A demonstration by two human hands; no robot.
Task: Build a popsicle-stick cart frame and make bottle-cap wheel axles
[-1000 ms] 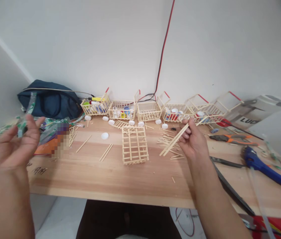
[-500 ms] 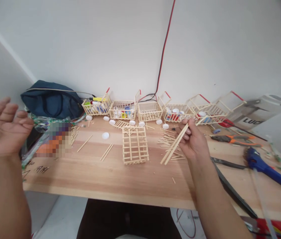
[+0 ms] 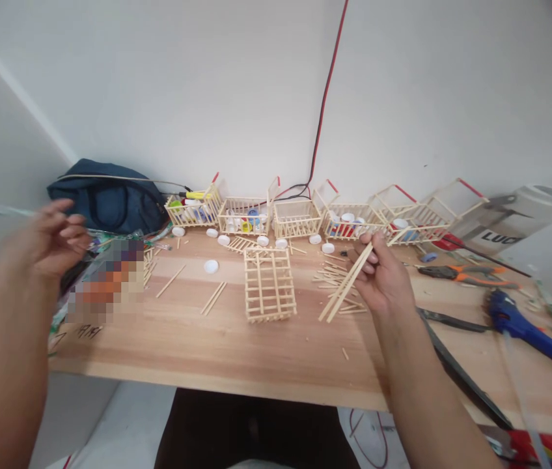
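1. Wood-grain tabletop [image 3: 183, 365]: pale, boxy stick-built lattice [image 3: 269, 285] lies left of the nearer right hand [image 3: 383, 280].
2. That hand pinches slender pale wooden sticks [image 3: 347, 286], lower ends slanting leftward; left hand [image 3: 57, 242], half-open, appears empty.

The left hand [image 3: 61, 244] is blurred, so it cannot be told whether it holds something. Fingers of the right hand [image 3: 378, 273] hide one part of the thin sticks [image 3: 347, 286]. What lies under the mosaic patch [image 3: 110, 280] is not recognisable. The blue tool [image 3: 532, 332] is cut by the right edge, the cable [image 3: 327, 98] by the top.
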